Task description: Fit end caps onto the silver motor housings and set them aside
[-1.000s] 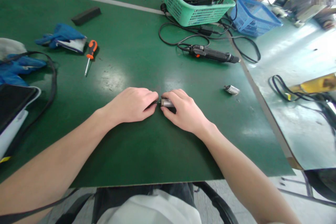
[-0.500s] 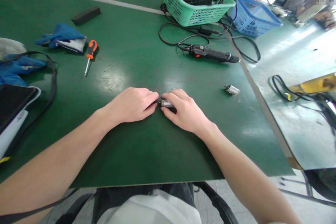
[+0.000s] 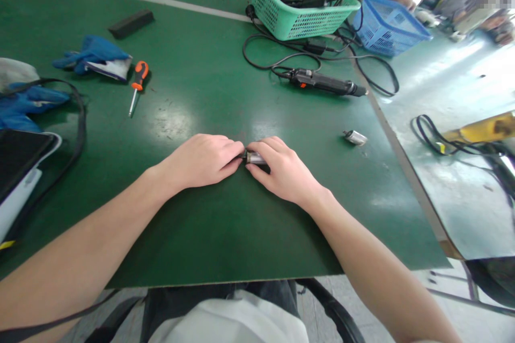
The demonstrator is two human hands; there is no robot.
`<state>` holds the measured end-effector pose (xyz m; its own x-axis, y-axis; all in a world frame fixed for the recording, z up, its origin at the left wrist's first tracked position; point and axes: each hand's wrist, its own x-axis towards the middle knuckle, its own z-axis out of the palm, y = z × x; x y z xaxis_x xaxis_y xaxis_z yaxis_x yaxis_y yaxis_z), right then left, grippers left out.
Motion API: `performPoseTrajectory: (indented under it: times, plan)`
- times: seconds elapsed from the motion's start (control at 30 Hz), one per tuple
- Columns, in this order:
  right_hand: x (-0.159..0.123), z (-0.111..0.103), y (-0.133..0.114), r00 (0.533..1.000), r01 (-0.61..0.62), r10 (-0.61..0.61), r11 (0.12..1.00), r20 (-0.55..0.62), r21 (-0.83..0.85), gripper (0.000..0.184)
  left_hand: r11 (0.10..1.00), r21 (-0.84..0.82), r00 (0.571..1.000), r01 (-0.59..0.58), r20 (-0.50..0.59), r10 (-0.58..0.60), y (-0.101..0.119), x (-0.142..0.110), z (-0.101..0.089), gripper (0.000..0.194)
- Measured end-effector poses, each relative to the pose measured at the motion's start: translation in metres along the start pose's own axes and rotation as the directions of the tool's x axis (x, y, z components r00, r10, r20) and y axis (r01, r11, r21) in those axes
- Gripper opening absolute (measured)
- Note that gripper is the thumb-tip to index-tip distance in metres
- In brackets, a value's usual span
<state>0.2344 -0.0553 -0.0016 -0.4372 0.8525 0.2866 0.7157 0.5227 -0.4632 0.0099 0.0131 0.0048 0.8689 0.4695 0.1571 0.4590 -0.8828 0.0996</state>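
Observation:
My right hand (image 3: pixel 279 163) is closed around a small silver cylinder (image 3: pixel 256 158), which looks like a small motor, lying sideways near the table top. Its right end is hidden under my palm and fingers. My left hand (image 3: pixel 211 158) pinches a thin dark part (image 3: pixel 243 155) at the cylinder's left end; most of that part is covered by the fingertips. Both hands rest on the green table (image 3: pixel 225 236), fingertips almost touching. A similar loose silver motor (image 3: pixel 354 138) lies to the right.
A black electric screwdriver (image 3: pixel 325 83) with a looping cord lies beyond my hands. Behind it stand a green basket (image 3: pixel 306 21) full of cords and parts and a blue basket (image 3: pixel 390 24). An orange screwdriver (image 3: pixel 139 80), blue gloves (image 3: pixel 98 56) and a black block (image 3: pixel 131 24) lie left. Co-workers sit at far right.
My hands and the silver cylinder stay almost in place, with only a tiny shift of the fingertips. At the back, a co-worker's hand has moved slightly toward the blue basket.

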Motion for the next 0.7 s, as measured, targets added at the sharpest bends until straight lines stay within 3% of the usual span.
performPoseTrajectory:
  times: [0.23, 0.4, 0.57, 0.7]
  plan:
    - [0.0, 0.002, 0.001, 1.0, 0.029, -0.028, 0.999, -0.004, 0.018, 0.021, 1.0, -0.009, 1.0, -0.016, -0.022, 0.016, 0.0, 0.0, 0.001, 0.031]
    - [0.0, -0.003, 0.001, 0.997, 0.069, -0.069, 0.998, 0.041, -0.009, 0.026, 0.998, 0.036, 0.999, 0.051, -0.001, -0.051, -0.002, 0.001, -0.001, 0.034]
    - [0.011, -0.015, 0.004, 0.981, 0.133, -0.095, 0.964, 0.166, -0.233, 0.027, 0.993, 0.041, 0.994, 0.106, 0.018, -0.107, -0.001, 0.001, -0.001, 0.038]
    - [0.031, -0.028, 0.033, 0.988, 0.051, 0.012, 0.918, 0.156, -0.393, 0.028, 0.991, 0.04, 0.99, 0.125, 0.054, -0.127, 0.001, 0.003, -0.002, 0.034]
